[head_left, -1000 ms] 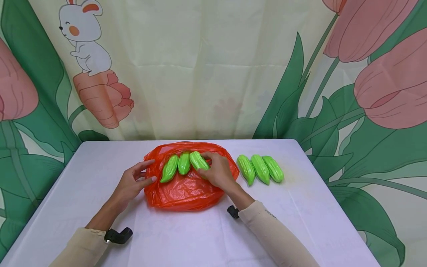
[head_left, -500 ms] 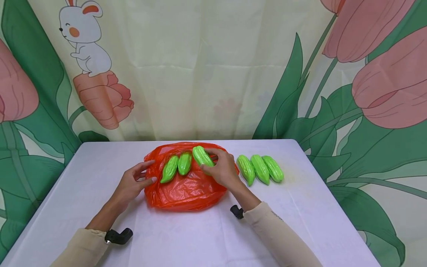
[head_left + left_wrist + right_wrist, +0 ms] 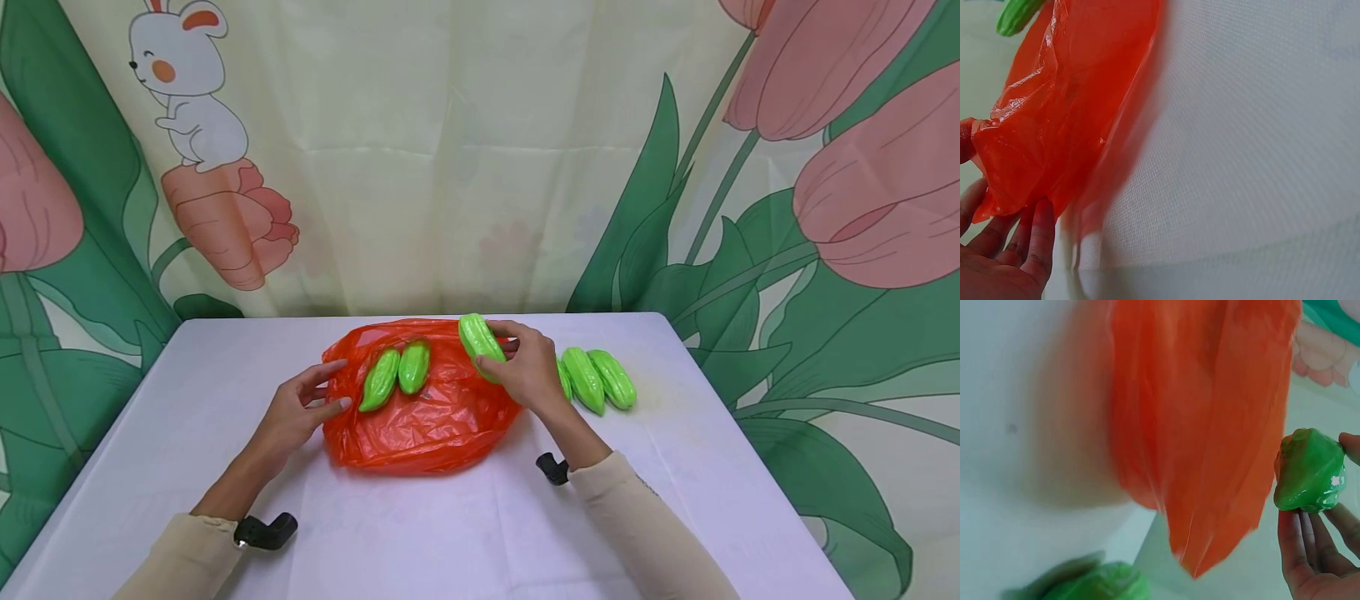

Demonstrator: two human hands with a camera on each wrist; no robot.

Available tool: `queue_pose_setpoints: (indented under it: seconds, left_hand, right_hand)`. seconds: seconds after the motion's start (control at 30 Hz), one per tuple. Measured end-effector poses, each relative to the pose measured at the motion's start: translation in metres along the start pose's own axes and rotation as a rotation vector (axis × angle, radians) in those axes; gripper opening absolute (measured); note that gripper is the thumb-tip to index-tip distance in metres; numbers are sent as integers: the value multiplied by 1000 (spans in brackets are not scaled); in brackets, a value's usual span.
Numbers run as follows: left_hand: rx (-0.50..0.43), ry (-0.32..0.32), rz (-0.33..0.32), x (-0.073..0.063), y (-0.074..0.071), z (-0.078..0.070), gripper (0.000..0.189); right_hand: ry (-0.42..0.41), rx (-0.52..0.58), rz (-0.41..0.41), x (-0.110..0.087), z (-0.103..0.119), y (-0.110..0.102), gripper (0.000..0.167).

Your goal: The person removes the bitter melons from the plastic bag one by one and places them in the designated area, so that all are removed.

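A red plastic bag (image 3: 420, 429) lies spread near the back of the white table. Two bumpy green bitter melons, one on the left (image 3: 380, 381) and one beside it (image 3: 414, 367), sit in it. My right hand (image 3: 531, 367) holds a third bitter melon (image 3: 477, 342) between thumb and fingers, raised over the bag's right edge; the right wrist view shows this bitter melon (image 3: 1311, 472) end-on at the fingertips. With its fingers fairly straight, my left hand (image 3: 302, 408) touches the bag's left edge; in the left wrist view, fingertips (image 3: 1042, 215) meet the red film.
Right of the bag lie three more bitter melons (image 3: 583, 381) side by side, the nearest partly hidden behind my right hand. A curtain (image 3: 450, 208) with printed tulips and a rabbit hangs behind the white table (image 3: 420, 542). Each wrist carries a black camera (image 3: 266, 531).
My right hand has lifted the third bitter melon from the bag and carried it up and to the right. My left hand stays at the bag's left edge.
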State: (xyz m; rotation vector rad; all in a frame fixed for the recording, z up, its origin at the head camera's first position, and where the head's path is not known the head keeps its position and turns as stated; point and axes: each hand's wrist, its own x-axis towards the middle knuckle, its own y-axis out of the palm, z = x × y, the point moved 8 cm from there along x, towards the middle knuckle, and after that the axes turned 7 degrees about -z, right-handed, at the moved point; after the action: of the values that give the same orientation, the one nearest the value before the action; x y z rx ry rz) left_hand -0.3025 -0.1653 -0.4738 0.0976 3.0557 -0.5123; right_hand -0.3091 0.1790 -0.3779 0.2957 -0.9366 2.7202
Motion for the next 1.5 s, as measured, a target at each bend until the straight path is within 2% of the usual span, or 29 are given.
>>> queue_pose_setpoints:
  seconds: [0.23,1.0,1.5]
  left_hand:
    - [-1,4,-1,0,0,1,69]
    - [-1,14,-2,0,-2,2,68]
    - [-3,7,0,1,-2,2,69]
  right_hand:
    - [-6,12,-47,6,-13,-18,53]
    - [57,-100,-174,11,-57,-78,55]
    - [158,-187,-186,14,-97,-119,60]
